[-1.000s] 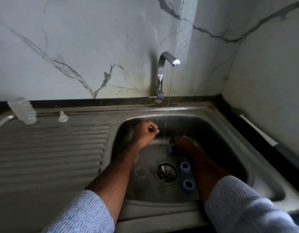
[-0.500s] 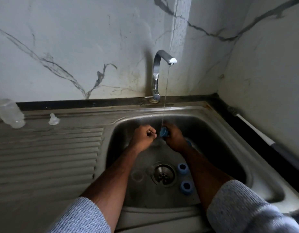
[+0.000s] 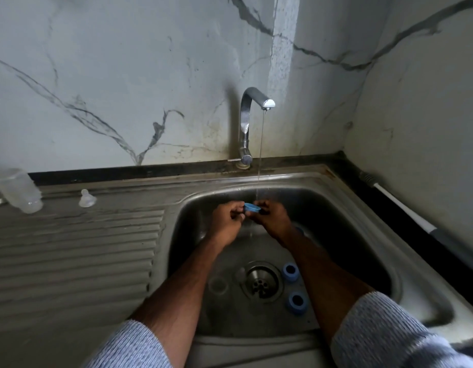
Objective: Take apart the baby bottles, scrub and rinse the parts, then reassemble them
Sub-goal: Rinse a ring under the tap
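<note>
While water is running from the tap (image 3: 256, 102), you are pinching a blue bottle ring (image 3: 252, 207) between both grips, left hand (image 3: 227, 221) and right hand (image 3: 272, 219), over the sink (image 3: 405, 277). Two blue rings (image 3: 290, 272) are lying beside the drain (image 3: 261, 282); a clear bottle (image 3: 18, 191) and teat (image 3: 87, 199) are standing on the surface.

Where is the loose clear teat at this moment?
In the head view, the clear teat stands on the steel drainboard, left of the basin, just right of the clear bottle near the back edge.
</note>
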`<action>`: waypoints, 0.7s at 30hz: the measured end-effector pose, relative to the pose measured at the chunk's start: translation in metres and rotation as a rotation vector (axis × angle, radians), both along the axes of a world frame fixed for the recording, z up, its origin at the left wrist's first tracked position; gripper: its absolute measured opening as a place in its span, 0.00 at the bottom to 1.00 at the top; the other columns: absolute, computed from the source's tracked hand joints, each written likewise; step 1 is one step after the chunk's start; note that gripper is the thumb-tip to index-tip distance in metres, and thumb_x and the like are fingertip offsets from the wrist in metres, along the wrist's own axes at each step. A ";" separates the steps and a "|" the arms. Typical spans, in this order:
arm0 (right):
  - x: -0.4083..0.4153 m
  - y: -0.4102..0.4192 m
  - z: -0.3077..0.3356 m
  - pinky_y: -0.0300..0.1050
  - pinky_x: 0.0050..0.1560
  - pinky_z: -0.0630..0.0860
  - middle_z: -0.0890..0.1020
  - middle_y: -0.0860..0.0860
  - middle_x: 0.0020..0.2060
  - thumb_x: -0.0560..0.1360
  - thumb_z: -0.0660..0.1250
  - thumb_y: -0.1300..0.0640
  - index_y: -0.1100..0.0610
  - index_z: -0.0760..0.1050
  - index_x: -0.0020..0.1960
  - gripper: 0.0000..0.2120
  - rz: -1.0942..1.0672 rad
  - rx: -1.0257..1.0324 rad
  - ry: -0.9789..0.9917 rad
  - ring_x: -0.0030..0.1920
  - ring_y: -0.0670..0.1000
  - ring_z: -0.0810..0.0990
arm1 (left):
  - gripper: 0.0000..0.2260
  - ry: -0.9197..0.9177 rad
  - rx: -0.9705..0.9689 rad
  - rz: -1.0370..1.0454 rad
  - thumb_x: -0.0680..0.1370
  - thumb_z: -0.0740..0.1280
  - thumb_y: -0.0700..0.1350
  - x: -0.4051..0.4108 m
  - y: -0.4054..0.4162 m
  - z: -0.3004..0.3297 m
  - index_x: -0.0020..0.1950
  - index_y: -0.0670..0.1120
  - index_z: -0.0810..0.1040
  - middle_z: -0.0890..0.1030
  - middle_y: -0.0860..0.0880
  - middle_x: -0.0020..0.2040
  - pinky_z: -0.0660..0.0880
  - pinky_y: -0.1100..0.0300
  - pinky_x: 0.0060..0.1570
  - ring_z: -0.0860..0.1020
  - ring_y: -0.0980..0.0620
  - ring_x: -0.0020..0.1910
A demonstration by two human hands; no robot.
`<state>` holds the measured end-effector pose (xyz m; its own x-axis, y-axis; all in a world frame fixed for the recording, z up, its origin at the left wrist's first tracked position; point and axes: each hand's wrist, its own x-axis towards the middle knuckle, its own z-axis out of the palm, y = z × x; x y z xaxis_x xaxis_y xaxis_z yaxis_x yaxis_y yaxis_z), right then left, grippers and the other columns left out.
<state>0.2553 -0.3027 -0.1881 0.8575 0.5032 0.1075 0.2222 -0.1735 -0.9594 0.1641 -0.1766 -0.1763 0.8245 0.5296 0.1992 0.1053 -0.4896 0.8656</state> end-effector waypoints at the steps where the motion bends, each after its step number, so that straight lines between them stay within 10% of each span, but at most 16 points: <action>1: -0.001 0.000 0.001 0.45 0.51 0.80 0.85 0.60 0.47 0.71 0.78 0.61 0.60 0.82 0.52 0.11 0.005 -0.031 0.023 0.43 0.49 0.83 | 0.15 0.004 0.004 0.009 0.75 0.72 0.34 0.001 0.000 -0.002 0.62 0.40 0.81 0.84 0.44 0.55 0.72 0.70 0.53 0.80 0.55 0.52; 7: 0.001 -0.011 0.011 0.41 0.39 0.80 0.86 0.52 0.37 0.72 0.76 0.43 0.55 0.84 0.48 0.15 0.004 -0.422 -0.106 0.39 0.48 0.85 | 0.10 0.090 0.068 0.001 0.75 0.74 0.40 0.000 0.002 -0.007 0.55 0.43 0.85 0.86 0.46 0.50 0.68 0.73 0.43 0.80 0.56 0.48; 14: -0.005 -0.012 0.027 0.43 0.56 0.78 0.82 0.50 0.56 0.71 0.78 0.54 0.52 0.77 0.60 0.19 -0.048 -0.501 -0.400 0.57 0.49 0.82 | 0.07 0.191 0.142 -0.126 0.76 0.68 0.38 0.001 -0.002 -0.011 0.50 0.44 0.85 0.85 0.46 0.46 0.78 0.55 0.49 0.83 0.50 0.47; 21: -0.015 -0.002 0.035 0.48 0.57 0.80 0.81 0.53 0.58 0.75 0.73 0.59 0.54 0.73 0.62 0.18 -0.168 -0.364 -0.458 0.58 0.51 0.81 | 0.11 0.124 0.069 -0.148 0.75 0.71 0.36 0.003 -0.001 -0.014 0.57 0.45 0.83 0.85 0.46 0.50 0.77 0.58 0.46 0.81 0.53 0.48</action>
<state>0.2401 -0.3047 -0.1532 0.8355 0.4388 0.3308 0.5395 -0.5407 -0.6454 0.1674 -0.1776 -0.1903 0.9128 0.3894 0.1230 0.1312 -0.5651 0.8145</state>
